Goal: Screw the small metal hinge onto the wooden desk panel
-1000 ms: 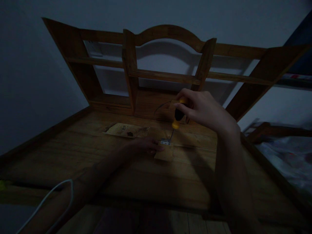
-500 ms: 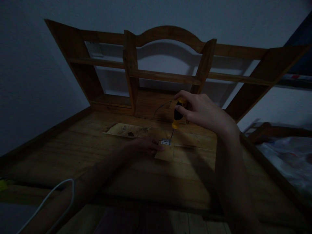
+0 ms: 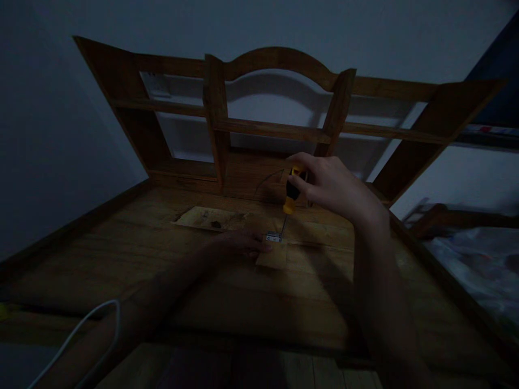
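Observation:
My right hand point(image 3: 330, 181) is closed around the yellow and black handle of a screwdriver point(image 3: 291, 195), held upright with a slight tilt. Its shaft points down, and the tip meets the right end of a small metal hinge point(image 3: 273, 236). The hinge lies along the far edge of a small light-brown wooden board point(image 3: 272, 258). At that board's left side, my left hand point(image 3: 245, 241) grips the edge with curled fingers, close to the hinge. Shadow hides part of these fingers, and any screw under the tip is too small to make out.
Everything lies on a wooden desk top point(image 3: 162, 254) with a shelf unit point(image 3: 275, 129) along its back. Left of the hinge is a pale rough-edged recess point(image 3: 203, 217) with a dark spot. A thin dark wire point(image 3: 267, 177) curves behind. A white cord point(image 3: 87, 319) crosses my left forearm.
The whole view has shifted slightly. Both hands keep nearly the same pose, with the screwdriver tip still at the hinge and the left hand still at the board.

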`<action>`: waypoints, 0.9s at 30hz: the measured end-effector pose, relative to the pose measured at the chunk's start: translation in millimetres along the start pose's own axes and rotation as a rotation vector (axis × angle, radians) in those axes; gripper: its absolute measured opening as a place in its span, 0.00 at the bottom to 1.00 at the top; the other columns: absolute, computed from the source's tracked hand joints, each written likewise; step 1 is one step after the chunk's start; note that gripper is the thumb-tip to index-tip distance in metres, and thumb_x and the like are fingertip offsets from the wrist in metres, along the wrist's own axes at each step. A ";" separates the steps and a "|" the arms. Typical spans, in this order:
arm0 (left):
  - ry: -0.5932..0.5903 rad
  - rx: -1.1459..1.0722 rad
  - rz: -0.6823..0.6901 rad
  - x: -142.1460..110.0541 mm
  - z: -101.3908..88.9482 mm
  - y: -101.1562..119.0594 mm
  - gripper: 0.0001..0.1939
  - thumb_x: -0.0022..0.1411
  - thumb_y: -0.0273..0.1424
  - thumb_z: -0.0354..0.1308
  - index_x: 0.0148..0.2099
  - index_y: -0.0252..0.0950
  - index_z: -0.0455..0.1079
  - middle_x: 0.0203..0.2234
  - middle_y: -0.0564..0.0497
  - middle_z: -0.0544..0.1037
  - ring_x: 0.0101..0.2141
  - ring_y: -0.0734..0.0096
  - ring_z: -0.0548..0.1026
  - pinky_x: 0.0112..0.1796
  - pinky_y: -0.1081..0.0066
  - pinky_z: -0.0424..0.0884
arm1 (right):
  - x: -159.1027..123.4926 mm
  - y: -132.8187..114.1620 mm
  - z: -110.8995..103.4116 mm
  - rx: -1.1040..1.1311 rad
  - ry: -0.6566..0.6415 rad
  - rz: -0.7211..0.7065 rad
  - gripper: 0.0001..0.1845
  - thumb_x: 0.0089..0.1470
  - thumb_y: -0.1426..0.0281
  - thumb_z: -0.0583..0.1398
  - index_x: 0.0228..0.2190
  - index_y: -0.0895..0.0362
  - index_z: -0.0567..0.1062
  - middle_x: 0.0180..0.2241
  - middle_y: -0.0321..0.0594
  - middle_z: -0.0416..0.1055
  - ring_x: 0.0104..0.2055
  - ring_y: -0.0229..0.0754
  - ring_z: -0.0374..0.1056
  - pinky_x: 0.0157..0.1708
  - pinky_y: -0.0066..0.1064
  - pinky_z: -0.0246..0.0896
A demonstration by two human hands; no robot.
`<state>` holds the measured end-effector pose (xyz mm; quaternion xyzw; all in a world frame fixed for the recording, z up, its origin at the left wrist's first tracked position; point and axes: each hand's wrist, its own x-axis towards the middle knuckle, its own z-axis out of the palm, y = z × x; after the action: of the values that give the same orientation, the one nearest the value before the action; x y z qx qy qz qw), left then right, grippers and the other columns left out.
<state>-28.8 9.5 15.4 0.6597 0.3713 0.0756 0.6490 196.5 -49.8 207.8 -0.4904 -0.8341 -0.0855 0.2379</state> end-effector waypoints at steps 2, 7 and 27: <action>-0.058 -0.026 -0.031 -0.3 -0.6 0.1 0.28 0.51 0.55 0.70 0.27 0.34 0.69 0.17 0.56 0.67 0.17 0.80 0.59 0.20 0.74 0.50 | 0.2 -0.7 0.5 -0.012 0.012 0.011 0.18 0.64 0.64 0.58 0.53 0.56 0.75 0.39 0.46 0.80 0.44 0.52 0.75 0.43 0.39 0.65; -0.046 -0.047 -0.055 -0.8 0.5 2.9 0.28 0.49 0.53 0.72 0.26 0.34 0.68 0.16 0.57 0.66 0.18 0.80 0.59 0.21 0.74 0.50 | 1.8 -2.0 1.4 -0.035 0.015 0.015 0.16 0.65 0.63 0.57 0.47 0.57 0.78 0.40 0.47 0.79 0.42 0.50 0.74 0.41 0.37 0.64; -0.038 -0.053 -0.049 -3.1 2.0 5.2 0.28 0.50 0.54 0.71 0.26 0.34 0.69 0.16 0.56 0.66 0.17 0.80 0.59 0.19 0.74 0.48 | 4.5 3.1 -0.4 -0.038 -0.011 0.006 0.14 0.64 0.67 0.56 0.44 0.58 0.79 0.39 0.46 0.79 0.40 0.48 0.73 0.40 0.36 0.60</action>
<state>-27.8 6.6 21.1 0.6342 0.3729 0.0569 0.6749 197.4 -44.9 210.0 -0.4978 -0.8320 -0.0980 0.2243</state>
